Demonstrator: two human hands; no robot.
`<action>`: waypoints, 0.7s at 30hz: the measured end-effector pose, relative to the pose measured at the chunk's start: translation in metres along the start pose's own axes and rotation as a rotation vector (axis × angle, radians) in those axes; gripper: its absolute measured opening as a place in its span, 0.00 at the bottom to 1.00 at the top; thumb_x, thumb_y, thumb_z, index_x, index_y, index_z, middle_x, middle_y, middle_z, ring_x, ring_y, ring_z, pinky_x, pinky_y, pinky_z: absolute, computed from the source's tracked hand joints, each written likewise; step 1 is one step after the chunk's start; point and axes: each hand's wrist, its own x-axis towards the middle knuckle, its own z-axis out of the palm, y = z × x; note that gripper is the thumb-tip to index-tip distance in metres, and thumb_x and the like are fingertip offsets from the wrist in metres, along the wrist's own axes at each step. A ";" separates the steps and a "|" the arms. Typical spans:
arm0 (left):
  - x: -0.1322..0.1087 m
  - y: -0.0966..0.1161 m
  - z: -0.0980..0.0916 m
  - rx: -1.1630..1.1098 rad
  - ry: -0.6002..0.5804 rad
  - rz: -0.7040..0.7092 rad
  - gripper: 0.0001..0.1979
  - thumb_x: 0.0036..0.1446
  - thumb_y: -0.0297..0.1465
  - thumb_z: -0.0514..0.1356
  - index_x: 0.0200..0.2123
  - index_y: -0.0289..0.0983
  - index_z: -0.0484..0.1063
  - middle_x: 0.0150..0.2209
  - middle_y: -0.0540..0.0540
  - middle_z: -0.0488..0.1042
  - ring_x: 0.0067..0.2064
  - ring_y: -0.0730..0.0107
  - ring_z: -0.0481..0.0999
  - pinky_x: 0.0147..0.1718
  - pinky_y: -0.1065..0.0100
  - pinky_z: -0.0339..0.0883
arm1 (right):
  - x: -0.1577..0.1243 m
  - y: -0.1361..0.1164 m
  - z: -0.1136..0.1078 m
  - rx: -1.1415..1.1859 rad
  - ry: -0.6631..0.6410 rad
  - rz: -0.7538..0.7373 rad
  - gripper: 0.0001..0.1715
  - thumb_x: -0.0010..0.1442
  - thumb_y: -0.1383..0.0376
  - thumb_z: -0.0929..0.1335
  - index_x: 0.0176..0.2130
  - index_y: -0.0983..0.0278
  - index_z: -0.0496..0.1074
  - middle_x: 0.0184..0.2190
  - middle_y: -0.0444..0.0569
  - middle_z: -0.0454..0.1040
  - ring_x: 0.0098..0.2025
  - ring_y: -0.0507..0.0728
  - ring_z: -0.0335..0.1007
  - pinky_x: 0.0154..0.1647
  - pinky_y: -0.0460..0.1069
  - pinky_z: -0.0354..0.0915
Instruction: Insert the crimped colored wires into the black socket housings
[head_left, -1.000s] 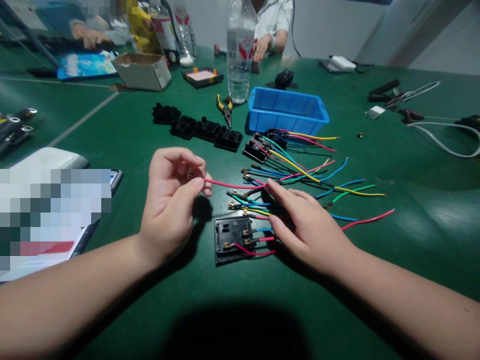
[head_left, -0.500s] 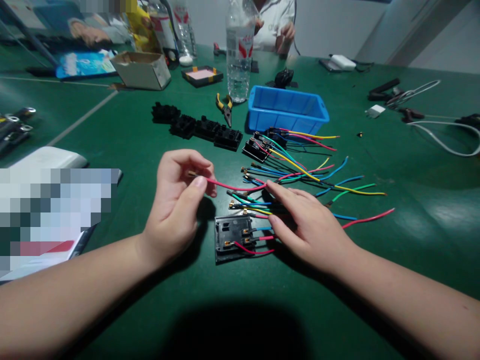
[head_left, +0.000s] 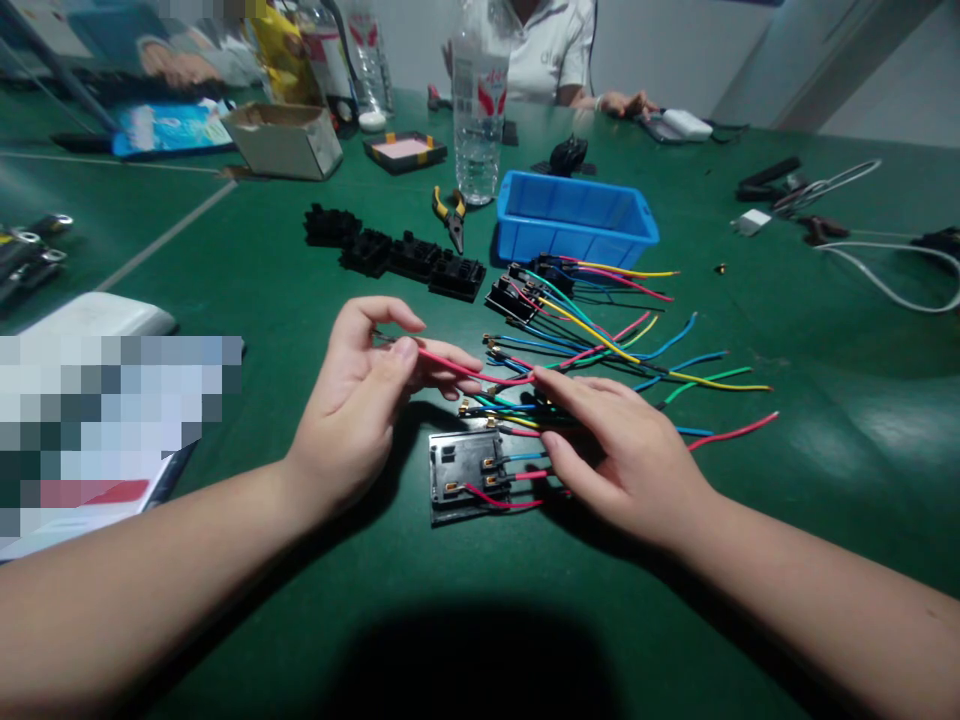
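Observation:
A red wire (head_left: 465, 371) is pinched between the thumb and fingers of my left hand (head_left: 367, 380), its metal end showing near the fingertips. From there it sags right to the index fingertip of my right hand (head_left: 619, 440). My right hand lies palm down over the bundle of coloured wires (head_left: 577, 340), thumb and index finger apart; what is under its palm is hidden. Just below and between my hands lies a black socket panel (head_left: 465, 510), with one blue and two red wires attached at brass contacts.
A wired black module (head_left: 514, 297) lies beyond the bundle, before a blue bin (head_left: 574, 240). Several black modules (head_left: 416, 257), yellow-handled pliers (head_left: 453, 220) and a water bottle (head_left: 478, 130) stand or lie farther back. A person (head_left: 555, 50) sits opposite.
My left hand has shifted slightly right and its fingers have extended along the red wire. My right hand has barely moved. The person opposite has reached an arm toward the white device.

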 end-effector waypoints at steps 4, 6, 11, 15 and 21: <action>0.003 0.001 0.000 -0.063 0.032 -0.060 0.02 0.67 0.30 0.52 0.41 0.42 0.60 0.35 0.47 0.82 0.33 0.67 0.82 0.36 0.66 0.74 | -0.001 0.000 0.001 0.003 -0.003 -0.005 0.27 0.64 0.64 0.62 0.59 0.76 0.65 0.54 0.55 0.74 0.51 0.58 0.71 0.56 0.57 0.64; 0.005 0.001 0.000 -0.077 0.070 -0.081 0.01 0.67 0.29 0.52 0.41 0.41 0.60 0.34 0.47 0.82 0.32 0.67 0.83 0.35 0.67 0.75 | -0.002 0.000 0.001 0.008 0.000 -0.009 0.27 0.64 0.65 0.62 0.60 0.75 0.64 0.54 0.55 0.74 0.52 0.58 0.70 0.56 0.57 0.64; 0.009 -0.001 -0.001 -0.114 0.140 -0.090 0.03 0.65 0.28 0.54 0.39 0.41 0.61 0.32 0.46 0.82 0.32 0.66 0.83 0.34 0.67 0.76 | -0.001 0.001 0.000 0.016 -0.014 -0.017 0.27 0.64 0.65 0.62 0.60 0.73 0.63 0.55 0.56 0.73 0.54 0.59 0.69 0.53 0.58 0.64; 0.010 -0.002 -0.003 -0.111 0.172 -0.123 0.03 0.64 0.27 0.53 0.39 0.42 0.61 0.31 0.47 0.82 0.31 0.64 0.83 0.30 0.66 0.75 | -0.001 0.000 -0.001 0.004 -0.005 0.008 0.27 0.63 0.65 0.63 0.60 0.71 0.63 0.52 0.58 0.75 0.53 0.61 0.68 0.51 0.59 0.64; 0.010 0.001 -0.003 -0.116 0.191 -0.151 0.04 0.62 0.28 0.56 0.38 0.42 0.61 0.28 0.48 0.81 0.28 0.63 0.82 0.25 0.67 0.72 | -0.001 -0.001 -0.003 -0.012 0.026 -0.005 0.23 0.63 0.65 0.64 0.57 0.68 0.66 0.48 0.58 0.76 0.51 0.63 0.67 0.50 0.61 0.63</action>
